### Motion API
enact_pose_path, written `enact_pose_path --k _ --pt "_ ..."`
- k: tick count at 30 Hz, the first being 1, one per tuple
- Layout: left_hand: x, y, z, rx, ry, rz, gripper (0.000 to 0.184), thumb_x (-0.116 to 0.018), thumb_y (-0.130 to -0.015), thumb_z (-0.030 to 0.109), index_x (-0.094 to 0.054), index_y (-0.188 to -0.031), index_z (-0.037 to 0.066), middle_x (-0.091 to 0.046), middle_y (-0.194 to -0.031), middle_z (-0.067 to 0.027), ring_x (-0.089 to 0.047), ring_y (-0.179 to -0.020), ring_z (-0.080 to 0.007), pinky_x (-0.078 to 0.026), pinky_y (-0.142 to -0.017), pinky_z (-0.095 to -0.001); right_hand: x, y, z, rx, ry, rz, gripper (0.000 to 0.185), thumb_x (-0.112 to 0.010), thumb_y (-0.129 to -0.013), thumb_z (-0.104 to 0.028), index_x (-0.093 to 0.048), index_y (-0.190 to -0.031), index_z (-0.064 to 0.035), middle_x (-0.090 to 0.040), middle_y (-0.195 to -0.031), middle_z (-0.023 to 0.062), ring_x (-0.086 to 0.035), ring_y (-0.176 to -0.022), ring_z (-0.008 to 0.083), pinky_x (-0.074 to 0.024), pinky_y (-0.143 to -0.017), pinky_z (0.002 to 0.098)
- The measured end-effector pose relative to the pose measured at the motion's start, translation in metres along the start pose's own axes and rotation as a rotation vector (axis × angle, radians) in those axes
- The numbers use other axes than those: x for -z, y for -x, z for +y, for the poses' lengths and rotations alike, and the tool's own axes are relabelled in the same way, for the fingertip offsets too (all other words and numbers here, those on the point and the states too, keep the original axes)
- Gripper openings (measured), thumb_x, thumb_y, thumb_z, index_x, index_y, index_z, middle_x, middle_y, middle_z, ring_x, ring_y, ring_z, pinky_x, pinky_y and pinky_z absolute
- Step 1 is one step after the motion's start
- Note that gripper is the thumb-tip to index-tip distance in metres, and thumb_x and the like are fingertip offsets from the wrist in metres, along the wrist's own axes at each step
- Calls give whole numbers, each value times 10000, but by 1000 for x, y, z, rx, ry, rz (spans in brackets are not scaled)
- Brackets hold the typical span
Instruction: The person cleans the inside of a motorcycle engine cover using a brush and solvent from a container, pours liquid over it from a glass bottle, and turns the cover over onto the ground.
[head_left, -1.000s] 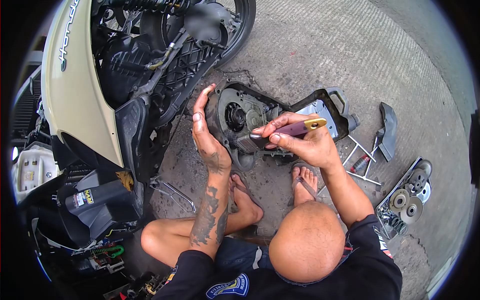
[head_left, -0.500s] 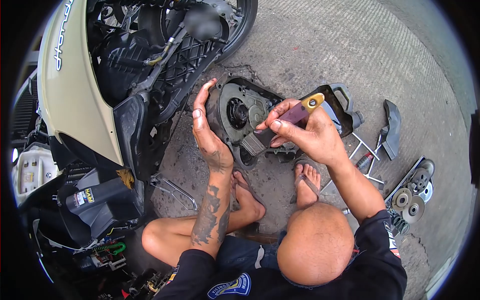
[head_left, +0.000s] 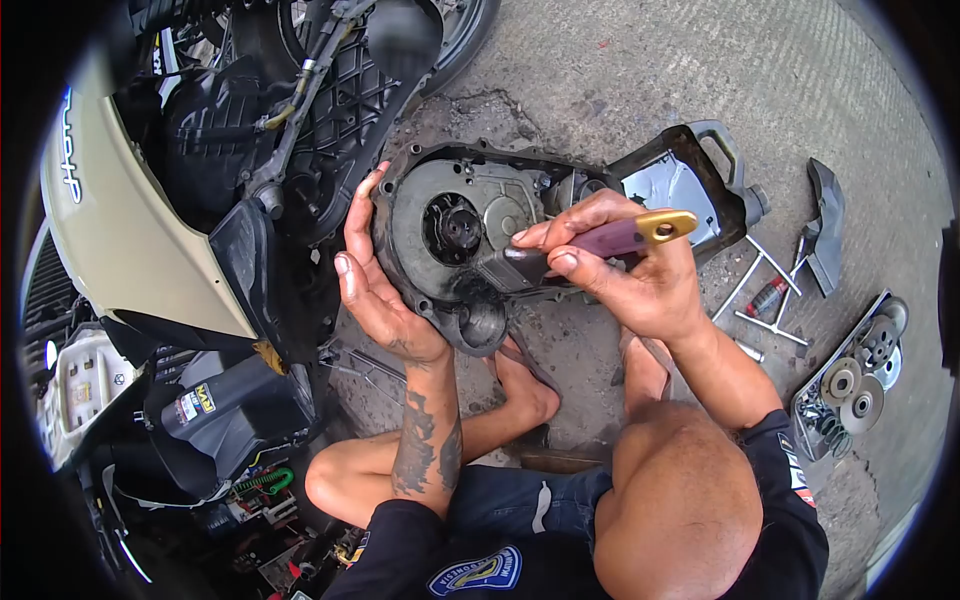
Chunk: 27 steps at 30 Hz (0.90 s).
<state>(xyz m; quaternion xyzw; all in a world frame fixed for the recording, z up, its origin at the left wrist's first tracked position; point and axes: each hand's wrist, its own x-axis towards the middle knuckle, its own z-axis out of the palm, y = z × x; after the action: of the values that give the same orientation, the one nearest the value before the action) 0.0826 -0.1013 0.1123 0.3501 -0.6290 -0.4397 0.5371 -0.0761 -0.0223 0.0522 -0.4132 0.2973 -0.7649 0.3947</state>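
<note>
In my right hand (head_left: 640,270) is a paintbrush (head_left: 610,238) with a purple and gold handle, pinched between thumb and fingers. Its dark bristles touch the inside of a grey scooter crankcase cover (head_left: 415,235), just right of the round opening. My left hand (head_left: 385,300) supports the cover's left rim, with its fingers extended along the edge. The cover's hollow side faces up towards me. Its right end is partly hidden behind my right hand.
A cut-open jerrycan (head_left: 685,185) with shiny liquid sits beyond my right hand. A metal tray (head_left: 800,408) of discs and springs lies at the right, near a metal stand (head_left: 750,285) and a black plastic part (head_left: 825,225). The partly dismantled scooter (head_left: 150,230) fills the left.
The brush has moved slightly down against the cover and its handle lies flatter. My left hand has closed in on the cover's rim. The whole view has shifted a little.
</note>
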Motion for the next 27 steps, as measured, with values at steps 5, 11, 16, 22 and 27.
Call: enact_pose_path --k 5,11,16,22,27 --pt "4 1 -3 -30 -61 9 689 -130 -1034 389 -437 -1399 -108 -479 -1442 -263 -475 -1333 -350 -325 -1172 -465 26 1 13 71 -217 -274 109 -741 -832 50 -690 -928 57 -740 -891 166 -744 -927 301 -610 -835 390" --pt "3 2 1 46 -64 9 714 -138 -1022 422 -429 -1404 -106 -474 -1454 -237 -470 -1339 -330 -330 -1165 -453 20 -16 22 267 24 -463 145 -738 -814 -4 -739 -958 -21 -762 -965 117 -746 -944 263 -596 -798 325" --pt "4 0 -2 58 -41 60 736 -148 -1019 457 -414 -1416 -104 -476 -1456 -218 -469 -1341 -324 -334 -1161 -453 32 -6 31 260 -194 -346 154 -771 -770 35 -729 -918 27 -753 -869 146 -752 -902 329 -625 -804 399" --pt "1 0 1 98 16 61 732 -141 -1024 453 -412 -1416 -102 -472 -1459 -222 -462 -1348 -324 -330 -1165 -455 12 2 33 171 -183 -261 120 -765 -799 35 -724 -911 28 -752 -906 146 -746 -942 313 -616 -834 388" --pt "-1 0 1 46 -30 64 705 -126 -1034 420 -427 -1407 -96 -472 -1459 -226 -459 -1351 -324 -332 -1165 -454 8 -7 18 185 -403 4 109 -757 -834 17 -712 -930 40 -741 -890 147 -745 -903 242 -616 -787 347"
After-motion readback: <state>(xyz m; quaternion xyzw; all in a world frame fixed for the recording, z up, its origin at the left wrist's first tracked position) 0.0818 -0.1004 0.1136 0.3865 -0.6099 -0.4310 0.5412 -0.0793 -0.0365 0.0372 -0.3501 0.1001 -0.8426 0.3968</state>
